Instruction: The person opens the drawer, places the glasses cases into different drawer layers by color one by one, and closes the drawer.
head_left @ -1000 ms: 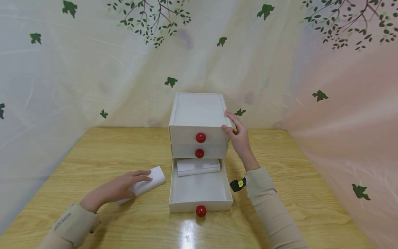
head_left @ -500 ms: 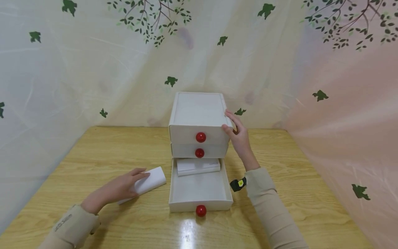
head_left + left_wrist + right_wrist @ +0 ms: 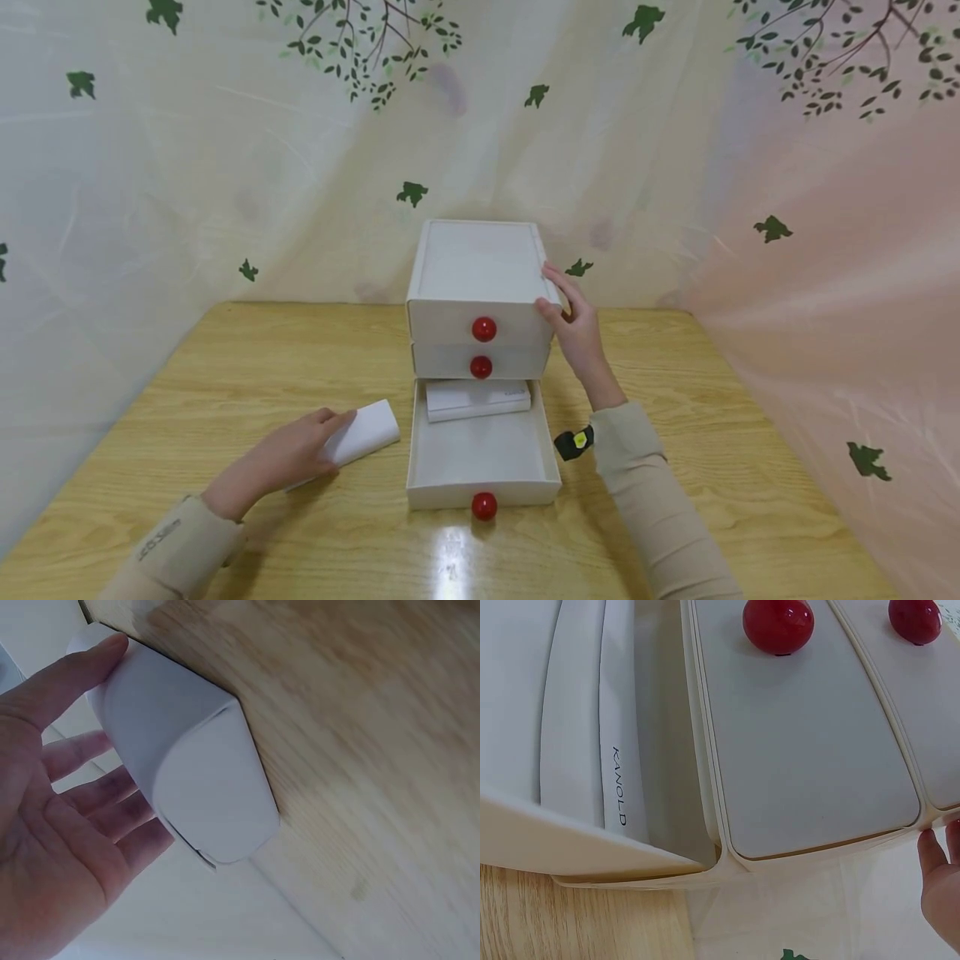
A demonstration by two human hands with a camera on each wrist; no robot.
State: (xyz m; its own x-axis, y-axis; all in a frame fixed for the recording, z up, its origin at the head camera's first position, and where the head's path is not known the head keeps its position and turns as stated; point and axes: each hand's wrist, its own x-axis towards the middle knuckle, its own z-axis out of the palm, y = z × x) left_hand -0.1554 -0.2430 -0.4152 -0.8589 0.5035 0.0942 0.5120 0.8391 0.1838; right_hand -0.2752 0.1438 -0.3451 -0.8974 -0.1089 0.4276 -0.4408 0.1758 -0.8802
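In the head view my left hand (image 3: 288, 458) grips a white glasses case (image 3: 367, 432) lying at a slant on the table, left of the drawer box. The left wrist view shows the thumb on one face of the glasses case (image 3: 206, 780) and the fingers along the other side. My right hand (image 3: 583, 337) rests on the upper right front corner of the white drawer box (image 3: 480, 262), its fingers on the side edge and thumb near the front. The bottom drawer (image 3: 483, 458) is pulled out. Inside, at its back, lies a second white case (image 3: 478, 402) lettered KANOLD.
Two upper drawers, each with a red knob (image 3: 483, 329), are closed. Another red knob (image 3: 484, 506) sits on the pulled-out drawer's front. A black wrist strap (image 3: 573, 443) shows beside the right sleeve. A leaf-printed curtain (image 3: 315, 183) hangs behind the wooden table (image 3: 675, 500).
My left hand's fingers have drawn back along the glasses case, baring more of its far end. The case stays in about the same place. My right hand has not moved.
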